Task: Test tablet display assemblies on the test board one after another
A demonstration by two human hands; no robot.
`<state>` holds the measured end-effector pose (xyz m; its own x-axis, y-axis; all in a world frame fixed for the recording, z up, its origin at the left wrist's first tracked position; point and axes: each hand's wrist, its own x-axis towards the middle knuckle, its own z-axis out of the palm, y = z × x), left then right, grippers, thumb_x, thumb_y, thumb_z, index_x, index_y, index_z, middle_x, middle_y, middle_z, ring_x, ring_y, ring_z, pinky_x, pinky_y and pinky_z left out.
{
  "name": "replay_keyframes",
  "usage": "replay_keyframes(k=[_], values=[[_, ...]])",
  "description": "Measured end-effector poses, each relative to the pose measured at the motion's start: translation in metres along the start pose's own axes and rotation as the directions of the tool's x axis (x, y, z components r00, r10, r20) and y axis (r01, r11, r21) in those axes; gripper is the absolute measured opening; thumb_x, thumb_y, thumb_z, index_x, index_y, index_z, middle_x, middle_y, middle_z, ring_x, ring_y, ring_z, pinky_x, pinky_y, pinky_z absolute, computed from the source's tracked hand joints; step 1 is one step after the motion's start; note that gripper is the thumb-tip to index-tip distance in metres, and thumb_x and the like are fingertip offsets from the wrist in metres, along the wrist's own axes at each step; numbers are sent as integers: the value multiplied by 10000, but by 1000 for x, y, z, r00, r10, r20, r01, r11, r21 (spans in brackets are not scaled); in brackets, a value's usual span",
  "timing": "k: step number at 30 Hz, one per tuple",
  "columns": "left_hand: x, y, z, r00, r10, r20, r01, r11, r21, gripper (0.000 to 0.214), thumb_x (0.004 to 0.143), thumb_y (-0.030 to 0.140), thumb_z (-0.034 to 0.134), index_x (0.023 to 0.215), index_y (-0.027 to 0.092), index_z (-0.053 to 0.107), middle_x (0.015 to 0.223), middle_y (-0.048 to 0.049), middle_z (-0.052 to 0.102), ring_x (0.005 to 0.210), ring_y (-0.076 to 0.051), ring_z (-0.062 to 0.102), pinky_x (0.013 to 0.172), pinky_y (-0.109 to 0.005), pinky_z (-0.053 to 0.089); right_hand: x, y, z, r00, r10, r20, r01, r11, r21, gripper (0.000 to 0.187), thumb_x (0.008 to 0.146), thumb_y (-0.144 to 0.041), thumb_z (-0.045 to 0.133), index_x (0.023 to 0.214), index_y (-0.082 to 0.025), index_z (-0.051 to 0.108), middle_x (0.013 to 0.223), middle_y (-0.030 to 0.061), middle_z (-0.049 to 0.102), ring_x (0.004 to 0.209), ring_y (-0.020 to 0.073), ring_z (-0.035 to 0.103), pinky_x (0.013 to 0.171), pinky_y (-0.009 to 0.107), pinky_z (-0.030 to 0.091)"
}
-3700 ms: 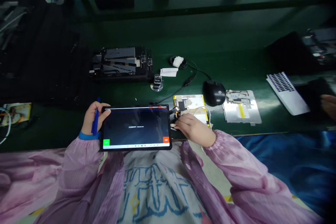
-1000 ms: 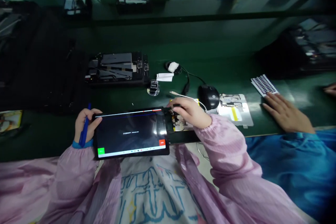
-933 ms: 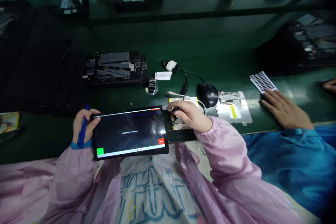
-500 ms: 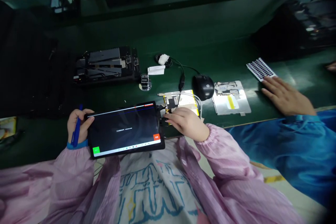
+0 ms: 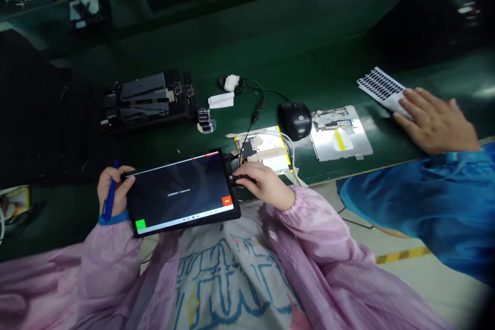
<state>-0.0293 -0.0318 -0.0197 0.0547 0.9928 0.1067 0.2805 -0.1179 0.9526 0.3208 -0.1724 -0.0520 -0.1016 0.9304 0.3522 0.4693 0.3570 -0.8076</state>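
Note:
A black tablet [image 5: 181, 192] with a lit dark screen rests at the near table edge, tilted toward me. My left hand [image 5: 112, 191] grips its left edge with the thumb on the bezel and holds a blue pen [image 5: 109, 200] in its fingers. My right hand [image 5: 260, 181] is closed at the tablet's right edge, pinching a small dark connector [image 5: 236, 178] there. Just beyond that hand lies a flat board with yellow tape [image 5: 266, 147] and a white cable [image 5: 291, 149].
On the green table [image 5: 309, 62] lie an opened black device [image 5: 149, 99], a small counter [image 5: 204, 119], a black mouse [image 5: 295, 118], a silver plate [image 5: 340, 133] and a sticker sheet [image 5: 381, 86]. A co-worker's hand [image 5: 435, 121] in a blue sleeve rests at the right.
My view has swung right and down. My right hand has drawn back from the taped board to the tablet's right edge. The co-worker's hand came in on the right and rests near the sticker sheet.

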Motion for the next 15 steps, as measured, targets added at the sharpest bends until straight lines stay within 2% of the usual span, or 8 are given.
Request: replay_keyframes(k=[9, 11, 15], values=[[1, -5, -4, 1000, 7, 26, -8, 1000, 16, 510, 593, 315, 776, 712, 182, 299, 799, -17, 624, 698, -139, 574, 626, -263, 444, 6, 0, -3, 990, 100, 95, -112, 986, 124, 80, 881, -204, 584, 939, -177, 632, 875, 57, 691, 775, 146, 654, 683, 260, 528], [0, -5, -4, 1000, 15, 15, -15, 1000, 9, 505, 592, 305, 786, 709, 179, 311, 802, -19, 626, 707, -138, 575, 636, -261, 440, 9, 0, -4, 985, 103, 136, -115, 990, 86, 68, 872, -170, 584, 928, -172, 624, 871, 56, 693, 772, 147, 654, 674, 250, 513], [0, -6, -3, 1000, 22, 8, -22, 1000, -21, 503, 593, 298, 804, 700, 171, 329, 810, -29, 631, 728, -139, 576, 651, -254, 428, 17, -2, -7, 972, 49, 231, -41, 998, -43, 54, 860, -121, 572, 869, -168, 597, 810, 52, 683, 745, 159, 644, 652, 248, 477]])
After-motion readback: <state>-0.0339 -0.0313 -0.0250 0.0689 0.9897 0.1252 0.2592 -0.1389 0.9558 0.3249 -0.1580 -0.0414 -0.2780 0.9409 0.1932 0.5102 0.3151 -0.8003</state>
